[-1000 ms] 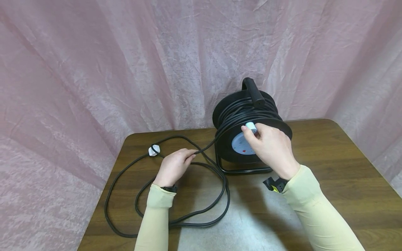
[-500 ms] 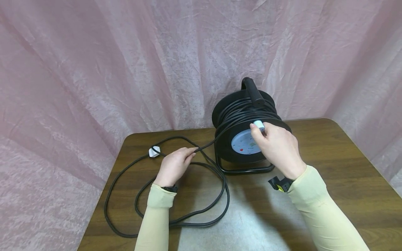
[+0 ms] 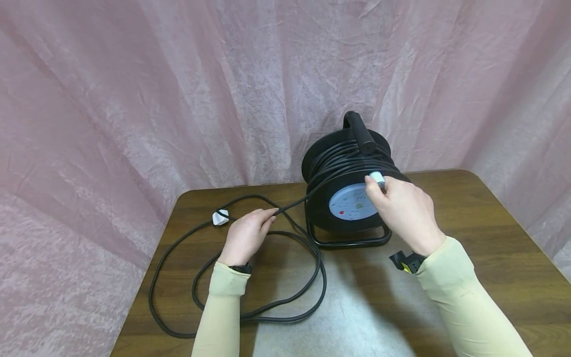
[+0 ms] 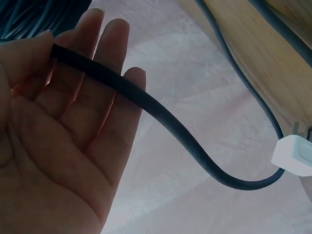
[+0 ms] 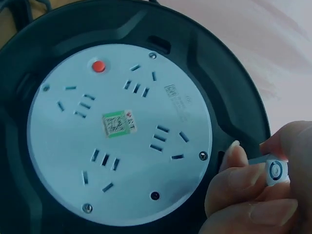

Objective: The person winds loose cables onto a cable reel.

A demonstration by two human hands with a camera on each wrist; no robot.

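A black cable reel stands upright on its tube frame, with black cable wound on its drum. Its front disc has a pale socket panel with a red button. My right hand grips the small white crank knob near the disc's upper right rim, thumb and fingers curled round it. Left of the reel, my left hand pinches the cable between thumb and forefinger. In the left wrist view the cable runs across the other fingers, which are nearly straight.
Loose cable loops lie on the wooden table around the left forearm. A white plug sits at the back left of these loops. The reel's carrying handle rises at the back, close to a pink curtain.
The right hand has moved rightward with the knob, and the disc has turned clockwise. The left hand stays almost in place, still pinching the cable. The plug has shifted very slightly right.
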